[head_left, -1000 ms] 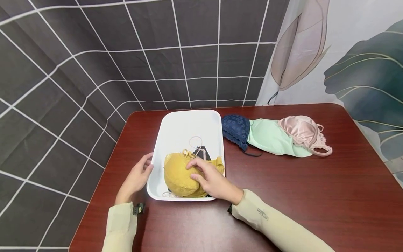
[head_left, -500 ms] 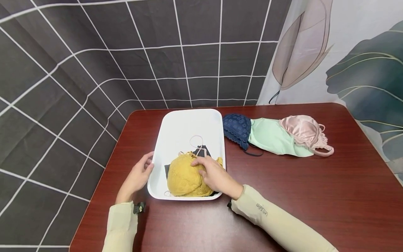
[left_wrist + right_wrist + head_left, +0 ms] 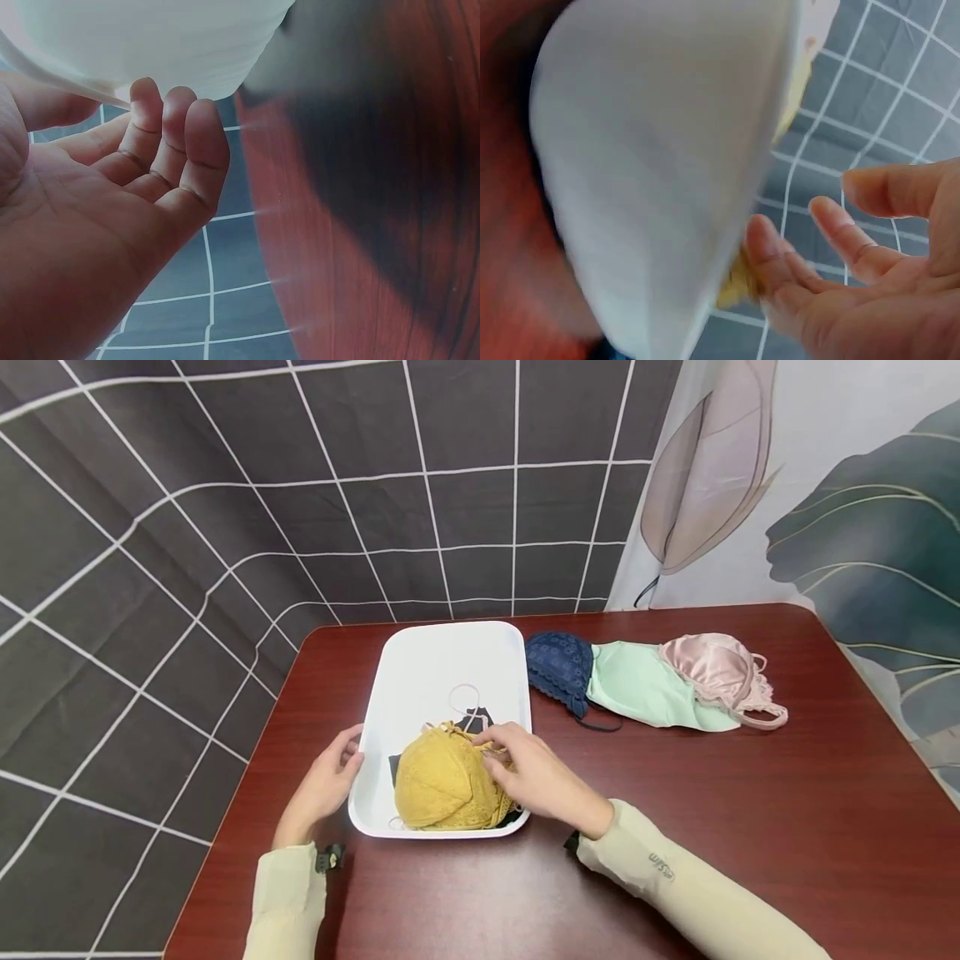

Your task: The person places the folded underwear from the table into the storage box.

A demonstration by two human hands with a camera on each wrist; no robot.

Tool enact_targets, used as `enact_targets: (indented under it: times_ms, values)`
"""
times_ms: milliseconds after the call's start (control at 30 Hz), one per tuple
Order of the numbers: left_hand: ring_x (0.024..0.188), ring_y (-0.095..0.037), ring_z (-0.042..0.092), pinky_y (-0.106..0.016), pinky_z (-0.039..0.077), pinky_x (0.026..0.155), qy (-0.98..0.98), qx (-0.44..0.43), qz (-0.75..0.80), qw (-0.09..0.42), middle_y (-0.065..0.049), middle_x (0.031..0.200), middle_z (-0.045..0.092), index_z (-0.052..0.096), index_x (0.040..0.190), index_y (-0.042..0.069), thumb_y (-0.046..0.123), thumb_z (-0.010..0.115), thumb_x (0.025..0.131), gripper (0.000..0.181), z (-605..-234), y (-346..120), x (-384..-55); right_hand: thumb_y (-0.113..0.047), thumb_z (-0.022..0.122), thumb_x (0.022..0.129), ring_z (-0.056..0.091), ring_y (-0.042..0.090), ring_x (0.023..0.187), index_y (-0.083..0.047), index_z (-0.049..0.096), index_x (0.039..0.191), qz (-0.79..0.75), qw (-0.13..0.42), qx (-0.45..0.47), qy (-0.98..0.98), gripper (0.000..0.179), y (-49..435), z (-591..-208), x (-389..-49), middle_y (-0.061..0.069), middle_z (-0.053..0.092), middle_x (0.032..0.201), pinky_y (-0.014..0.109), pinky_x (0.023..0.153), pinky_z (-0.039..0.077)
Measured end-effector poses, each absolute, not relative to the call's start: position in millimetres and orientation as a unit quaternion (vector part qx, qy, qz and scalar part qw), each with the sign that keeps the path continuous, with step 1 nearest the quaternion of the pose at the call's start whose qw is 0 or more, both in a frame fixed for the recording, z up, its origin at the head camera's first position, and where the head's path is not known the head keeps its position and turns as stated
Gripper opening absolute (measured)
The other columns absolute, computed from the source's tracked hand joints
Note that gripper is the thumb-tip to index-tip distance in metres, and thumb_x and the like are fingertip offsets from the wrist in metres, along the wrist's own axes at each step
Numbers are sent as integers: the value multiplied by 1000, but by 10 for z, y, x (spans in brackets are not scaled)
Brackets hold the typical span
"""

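A mustard-yellow bra [image 3: 442,781] lies bunched, cups up, in the near part of a white tray [image 3: 450,652]. Under it show dark cloth [image 3: 474,720] and a thin pink strap. My right hand [image 3: 532,768] is over the tray's near right side, loosely bent fingers at the bra's right edge. In the right wrist view its thumb and index finger stand apart, with a bit of yellow cloth [image 3: 739,283] by another finger. My left hand [image 3: 326,785] is at the tray's left side; in the left wrist view its relaxed fingertips touch the outer wall [image 3: 187,45].
Right of the tray a row of garments lies on the red-brown table [image 3: 675,793]: a navy lace bra [image 3: 558,667], a mint-green piece [image 3: 637,685] and a pink satin bra [image 3: 712,664]. A dark checked curtain [image 3: 472,510] hangs behind.
The yellow bra's right part, earlier reaching the tray's right wall, is now gathered in beside the cup. My right hand has moved right, off the cup. The left hand stays put.
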State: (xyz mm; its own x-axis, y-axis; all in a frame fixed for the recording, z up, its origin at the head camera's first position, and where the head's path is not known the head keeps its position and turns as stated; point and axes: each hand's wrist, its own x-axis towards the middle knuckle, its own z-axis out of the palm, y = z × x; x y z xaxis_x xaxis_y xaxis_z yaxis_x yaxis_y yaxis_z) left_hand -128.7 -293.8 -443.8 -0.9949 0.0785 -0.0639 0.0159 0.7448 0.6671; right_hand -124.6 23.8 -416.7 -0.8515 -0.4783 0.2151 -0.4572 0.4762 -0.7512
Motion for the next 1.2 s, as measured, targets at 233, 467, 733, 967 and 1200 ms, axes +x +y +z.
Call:
enact_targets:
  times_ms: [233, 467, 733, 967, 1200]
  values:
    - [94, -32, 54, -45, 47, 79, 934, 35, 353, 38, -19, 106, 53, 37, 140, 0, 5, 49, 96, 46, -4437, -2936, -1285, -3, 61, 87, 60, 14, 86, -7, 64, 110, -453, -54, -245, 855, 23, 571, -4082, -1355, 6, 59, 100, 34, 78, 49]
    - [86, -29, 55, -42, 46, 73, 932, 60, 357, 17, -17, 98, 53, 39, 136, -4, 1, 49, 94, 43, -4450, -2948, -1287, -3, 58, 91, 57, 19, 93, -3, 62, 112, -455, -63, -195, 867, 22, 1023, -4047, -1486, 10, 59, 103, 38, 81, 47]
    - [88, -27, 55, -40, 46, 73, 929, 59, 364, 26, -13, 94, 52, 39, 134, -4, 1, 50, 93, 43, -4451, -2935, -1300, -3, 54, 93, 57, 25, 94, 2, 61, 112, -417, -92, -149, 892, 21, 1614, -4117, -1672, 16, 60, 108, 42, 79, 47]
    - [88, -27, 54, -39, 46, 73, 927, 53, 371, 32, -12, 93, 51, 39, 133, -5, 0, 51, 92, 43, -4438, -2938, -1303, -8, 52, 95, 58, 34, 96, 3, 58, 116, -398, -97, -121, 904, 24, 1973, -4080, -1774, 21, 60, 111, 48, 83, 43]
    - [88, -27, 54, -39, 46, 73, 925, 47, 375, 35, -12, 93, 50, 39, 133, -4, 0, 50, 92, 43, -4437, -2914, -1292, -11, 53, 95, 56, 38, 97, 4, 55, 118, -371, -130, -63, 917, 28, 2449, -4129, -1959, 23, 58, 110, 48, 83, 41]
